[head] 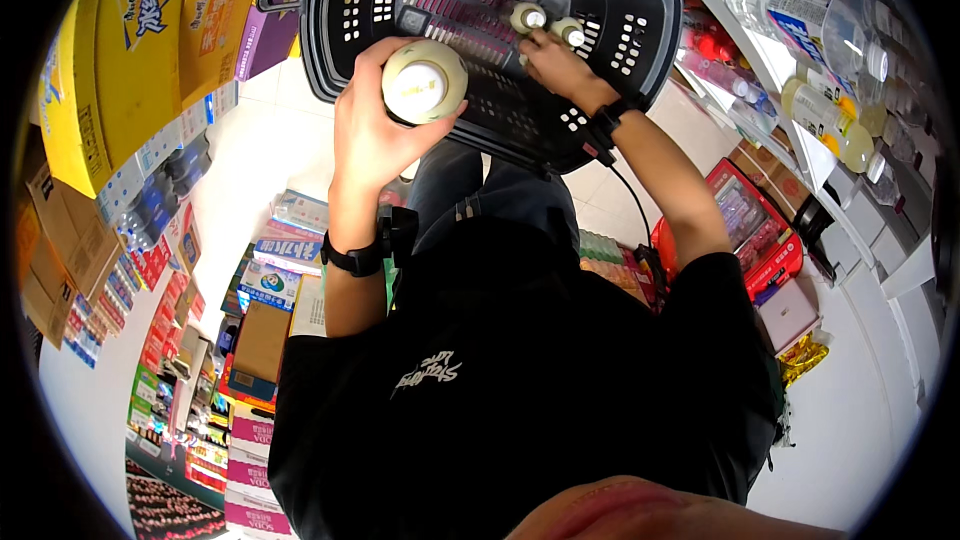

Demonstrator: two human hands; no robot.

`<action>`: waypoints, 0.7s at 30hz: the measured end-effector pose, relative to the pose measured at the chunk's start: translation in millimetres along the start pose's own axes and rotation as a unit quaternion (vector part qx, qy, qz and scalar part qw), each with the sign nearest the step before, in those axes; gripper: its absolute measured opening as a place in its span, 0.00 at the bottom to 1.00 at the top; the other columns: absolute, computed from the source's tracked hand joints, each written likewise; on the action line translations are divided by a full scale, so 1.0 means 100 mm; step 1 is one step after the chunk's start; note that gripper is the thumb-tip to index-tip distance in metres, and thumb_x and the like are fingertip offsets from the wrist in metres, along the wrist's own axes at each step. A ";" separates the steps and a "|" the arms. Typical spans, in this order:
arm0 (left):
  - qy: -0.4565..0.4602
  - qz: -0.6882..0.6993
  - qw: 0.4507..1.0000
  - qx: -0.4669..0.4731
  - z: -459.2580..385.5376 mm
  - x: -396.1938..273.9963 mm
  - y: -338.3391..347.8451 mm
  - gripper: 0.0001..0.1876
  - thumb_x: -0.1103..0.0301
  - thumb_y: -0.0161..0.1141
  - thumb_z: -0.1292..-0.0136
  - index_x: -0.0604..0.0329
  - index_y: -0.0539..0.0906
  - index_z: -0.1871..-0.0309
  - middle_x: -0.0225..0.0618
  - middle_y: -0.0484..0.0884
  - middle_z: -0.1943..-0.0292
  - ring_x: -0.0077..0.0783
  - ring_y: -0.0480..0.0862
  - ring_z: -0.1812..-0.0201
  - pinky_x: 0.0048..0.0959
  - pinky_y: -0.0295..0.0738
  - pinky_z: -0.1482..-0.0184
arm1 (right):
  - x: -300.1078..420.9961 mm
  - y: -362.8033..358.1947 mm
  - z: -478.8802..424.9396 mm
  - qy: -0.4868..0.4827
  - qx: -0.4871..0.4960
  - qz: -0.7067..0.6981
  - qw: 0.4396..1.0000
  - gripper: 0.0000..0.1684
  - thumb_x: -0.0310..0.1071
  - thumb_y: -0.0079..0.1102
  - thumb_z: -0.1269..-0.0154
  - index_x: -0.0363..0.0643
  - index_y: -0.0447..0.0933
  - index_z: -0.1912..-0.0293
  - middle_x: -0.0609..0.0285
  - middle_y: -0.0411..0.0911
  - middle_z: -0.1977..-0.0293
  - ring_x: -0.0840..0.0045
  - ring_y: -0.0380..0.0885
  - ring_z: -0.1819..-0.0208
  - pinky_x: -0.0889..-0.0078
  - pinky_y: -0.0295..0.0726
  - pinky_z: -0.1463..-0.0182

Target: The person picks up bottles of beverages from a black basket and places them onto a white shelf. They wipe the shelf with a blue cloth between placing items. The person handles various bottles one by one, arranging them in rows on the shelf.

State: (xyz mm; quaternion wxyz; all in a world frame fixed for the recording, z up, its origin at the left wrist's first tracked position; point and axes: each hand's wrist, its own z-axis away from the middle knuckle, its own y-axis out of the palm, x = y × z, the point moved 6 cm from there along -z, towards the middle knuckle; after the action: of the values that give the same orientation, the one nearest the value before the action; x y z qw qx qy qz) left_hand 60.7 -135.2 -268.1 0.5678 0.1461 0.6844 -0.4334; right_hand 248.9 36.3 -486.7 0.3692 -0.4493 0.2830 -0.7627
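In my left hand (367, 109) is a pale-yellow drink bottle (424, 82) with a white cap, seen from above. My fingers and thumb wrap around its sides, over the near left rim of a black plastic shopping basket (319, 52). Inside the basket, my right hand (559, 67) closes around the body of a white-capped bottle (528, 17); the hand hides part of its grip. Close beside those fingers stands a similar bottle (571, 33), also white-capped.
Yellow drink cartons (112, 67) are stacked at the left. On the right, a white shelf (806, 142) bears clear water bottles (802, 15) and a yellow drink bottle (829, 124). More boxes (262, 337) stand at the lower left. A black cable (637, 199) hangs below my right wrist.
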 end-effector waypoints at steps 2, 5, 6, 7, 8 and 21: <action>-0.005 -0.012 1.000 0.015 -0.03 -0.02 0.04 0.38 0.64 0.84 0.55 0.60 0.75 0.41 0.44 0.88 0.52 0.46 0.90 0.52 0.37 0.85 0.50 | 0.04 -0.08 0.05 -0.048 0.005 0.040 0.998 0.19 0.31 0.65 0.33 0.40 0.77 0.44 0.49 0.80 0.48 0.51 0.84 0.52 0.53 0.83 0.48; -0.015 -0.032 0.998 0.048 -0.09 -0.07 0.11 0.39 0.68 0.83 0.54 0.61 0.74 0.39 0.45 0.88 0.50 0.41 0.90 0.50 0.36 0.84 0.47 | 0.51 -1.04 0.06 -0.077 -0.047 -0.215 0.972 0.19 0.33 0.66 0.32 0.42 0.79 0.43 0.53 0.84 0.58 0.56 0.85 0.61 0.63 0.84 0.54; -0.016 -0.041 0.997 0.067 -0.13 -0.10 0.14 0.39 0.70 0.83 0.54 0.62 0.73 0.39 0.45 0.88 0.49 0.38 0.89 0.49 0.35 0.84 0.46 | 0.67 -1.36 0.08 -0.060 -0.076 -0.302 0.948 0.20 0.35 0.67 0.31 0.43 0.80 0.42 0.55 0.84 0.62 0.60 0.84 0.63 0.68 0.83 0.56; 0.008 -0.055 0.996 0.063 -0.16 -0.16 0.15 0.38 0.67 0.83 0.53 0.59 0.75 0.39 0.45 0.88 0.51 0.41 0.90 0.48 0.36 0.84 0.47 | 0.82 -1.68 0.11 -0.047 -0.100 -0.384 0.917 0.20 0.36 0.68 0.31 0.44 0.80 0.42 0.56 0.84 0.66 0.65 0.83 0.66 0.72 0.82 0.58; 0.006 -0.051 0.997 0.060 -0.17 -0.18 0.19 0.37 0.65 0.82 0.55 0.57 0.76 0.40 0.46 0.88 0.53 0.47 0.89 0.50 0.38 0.84 0.49 | 1.02 -2.00 0.14 -0.115 -0.115 -0.368 0.915 0.21 0.36 0.69 0.32 0.44 0.80 0.42 0.58 0.83 0.65 0.68 0.81 0.68 0.74 0.81 0.61; 0.042 -0.053 0.993 0.100 -0.10 -0.09 0.36 0.28 0.65 0.74 0.43 0.59 0.79 0.39 0.45 0.88 0.55 0.52 0.87 0.53 0.41 0.83 0.51 | 1.47 -2.00 0.30 -0.170 -0.167 -0.070 0.969 0.17 0.41 0.68 0.36 0.48 0.76 0.51 0.58 0.83 0.63 0.56 0.84 0.65 0.56 0.83 0.64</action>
State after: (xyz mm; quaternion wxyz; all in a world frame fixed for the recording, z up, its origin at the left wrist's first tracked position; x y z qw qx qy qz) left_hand 82.1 -104.3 -275.6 0.4969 0.1838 0.6678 -0.5229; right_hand 166.8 26.2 -250.7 0.2775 -0.6461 0.3071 -0.6413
